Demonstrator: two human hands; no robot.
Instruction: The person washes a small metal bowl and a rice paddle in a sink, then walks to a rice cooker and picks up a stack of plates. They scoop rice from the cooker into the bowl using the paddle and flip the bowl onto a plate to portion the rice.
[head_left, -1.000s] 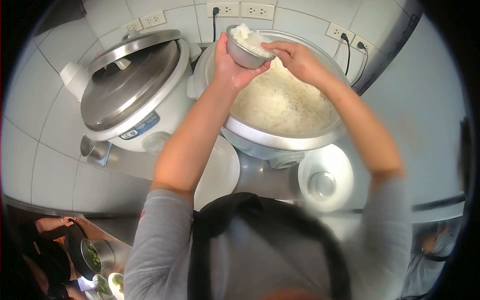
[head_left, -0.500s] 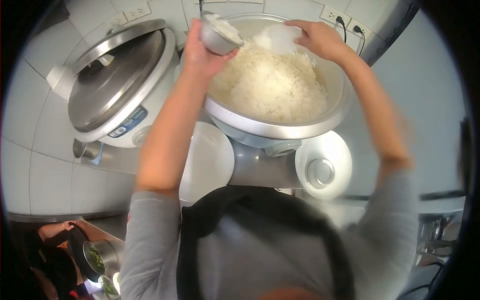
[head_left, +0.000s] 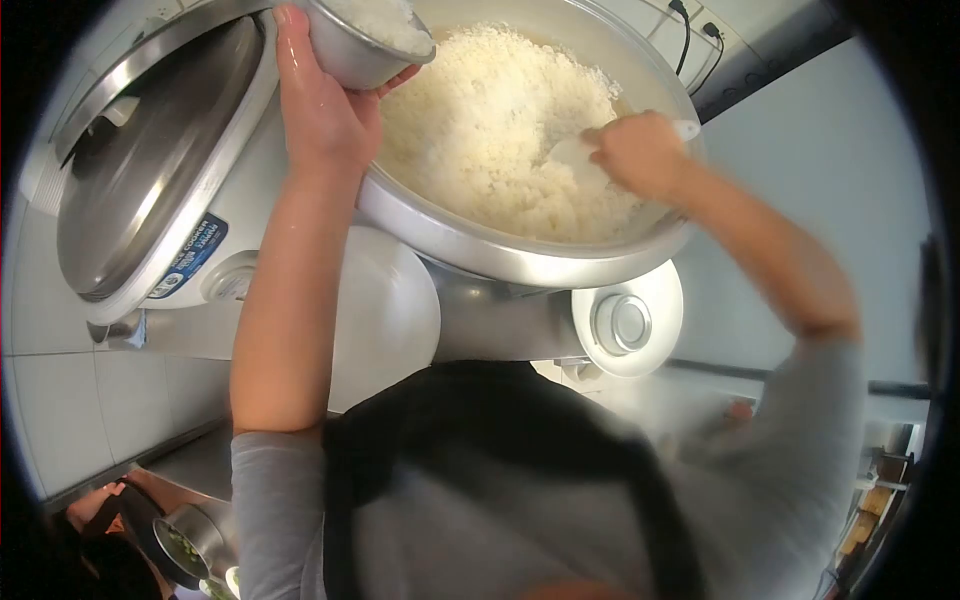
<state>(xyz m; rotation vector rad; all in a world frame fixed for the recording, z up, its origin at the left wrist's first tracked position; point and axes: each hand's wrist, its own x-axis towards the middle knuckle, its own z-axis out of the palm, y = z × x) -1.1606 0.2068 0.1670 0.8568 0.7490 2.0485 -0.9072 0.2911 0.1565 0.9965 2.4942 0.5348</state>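
My left hand [head_left: 335, 115] is wrapped round a metal bowl [head_left: 365, 50] with white rice in it, held up at the left rim of a large open rice cooker [head_left: 520, 258]. Cooked rice [head_left: 490, 130] is heaped inside the cooker. On the right side of the heap, my right hand [head_left: 645, 155] grips a white rice paddle [head_left: 578, 158]; its blade touches the rice and its handle end sticks out past the hand. The fingers of my right hand are slightly blurred.
A second rice cooker with a metal lid [head_left: 165, 160] stands at the left. Below the cookers are a white plate [head_left: 390, 310] and a white dish [head_left: 660, 345] bearing a small metal bowl [head_left: 625, 322]. At the lower left are a person [head_left: 115, 545] and a pot [head_left: 190, 540].
The view has shifted. My right hand and the paddle have come from the back of the cooker down to the right side of the rice. The bowl stays in my left hand.
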